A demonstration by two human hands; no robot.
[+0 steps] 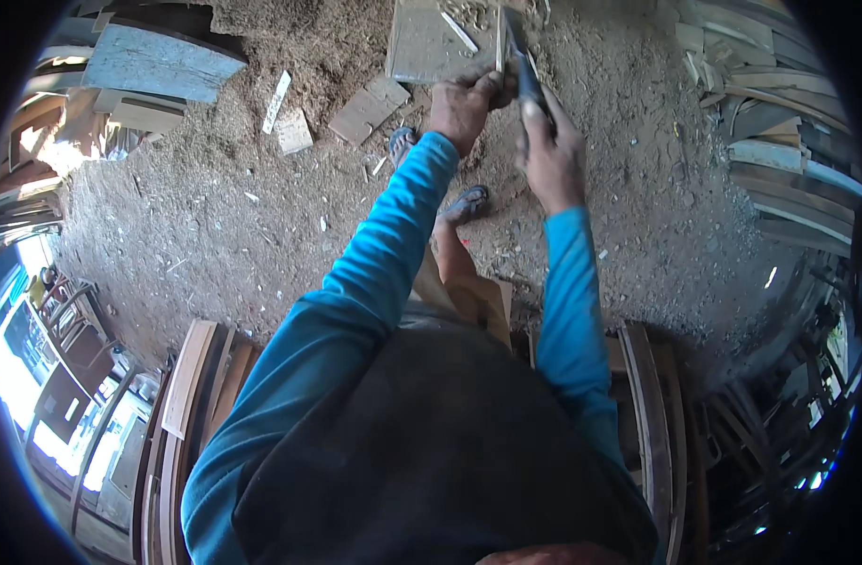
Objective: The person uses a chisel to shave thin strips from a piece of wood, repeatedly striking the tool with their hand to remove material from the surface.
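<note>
Far end: wide wooden board [417, 58], decent base tbh. Dark-bladed tool [519, 49] near its right side, right hand [551, 155] wrapped round the handle. Left hand [461, 111] grips a thin pale strip [500, 42] just left of the blade. I'd keep those fingers clear, short light strokes.

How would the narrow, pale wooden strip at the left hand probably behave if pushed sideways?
The narrow, pale wooden strip is probably light, since it looks slim beside the left hand. It looks straight, so probably fairly stiff, yet its thinness suggests it might snap.
</note>
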